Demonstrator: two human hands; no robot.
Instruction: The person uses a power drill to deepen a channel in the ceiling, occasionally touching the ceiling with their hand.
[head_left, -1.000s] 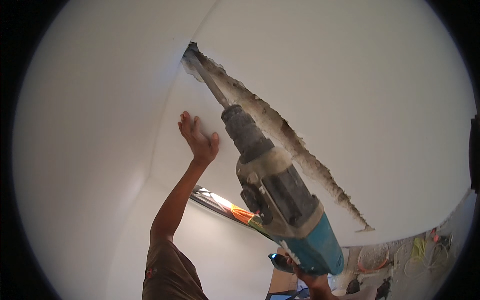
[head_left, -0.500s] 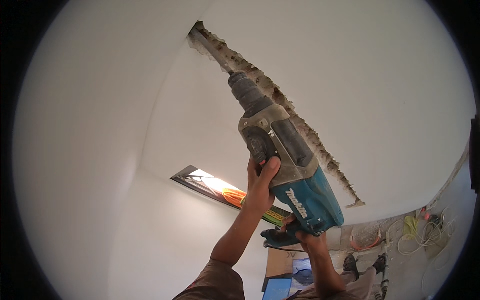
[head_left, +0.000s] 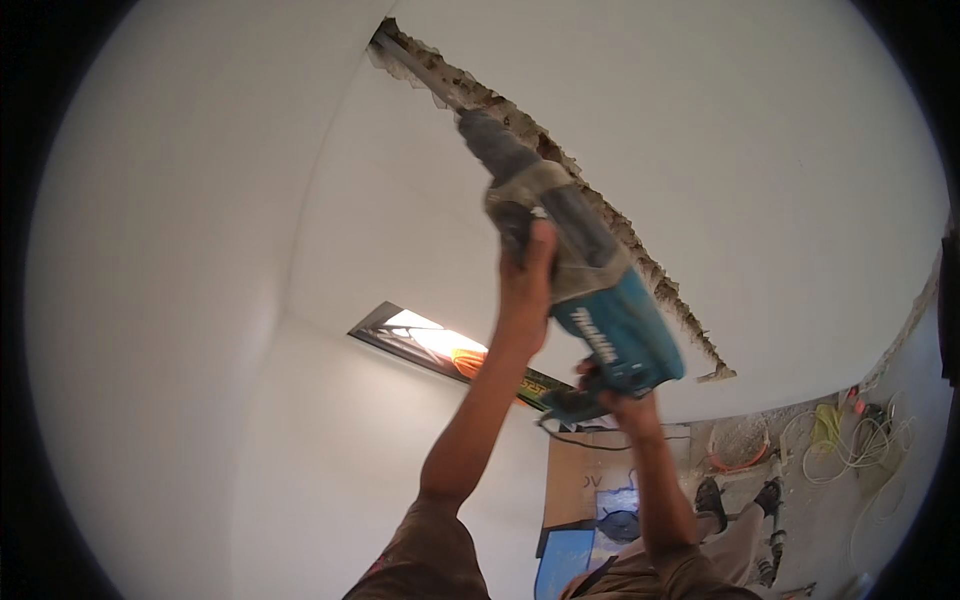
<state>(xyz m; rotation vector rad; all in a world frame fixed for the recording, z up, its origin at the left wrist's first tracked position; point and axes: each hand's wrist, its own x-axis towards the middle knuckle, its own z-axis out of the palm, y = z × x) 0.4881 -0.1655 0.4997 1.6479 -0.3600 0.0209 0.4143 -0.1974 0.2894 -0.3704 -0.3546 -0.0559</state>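
A blue and grey rotary hammer drill [head_left: 628, 335], slightly blurred, is held up against the white wall in both hands. My left hand [head_left: 525, 290] is wrapped around the underside of its grey front body, thumb along the side. My right hand [head_left: 628, 408] grips the rear handle, where the fingers are partly hidden. The long metal bit [head_left: 430, 78] reaches into the upper left end of a rough groove [head_left: 655, 275] cut in the wall. Whether the bit's tip touches the bottom of the groove cannot be told. A dark power cord [head_left: 575, 440] hangs from the handle.
A recessed opening [head_left: 375, 340] with a bright pane and an orange item [head_left: 468, 361] lies below the groove. On the floor are cardboard [head_left: 568, 470], a blue panel [head_left: 563, 570], an orange cable [head_left: 738, 468], a pipe [head_left: 778, 520] and tangled white cables [head_left: 850, 462].
The drill and both hands appear higher in the picture. The whole view has shifted somewhat, the wall groove also standing higher. Both hands keep their hold, and the bit stays at the groove's upper end.
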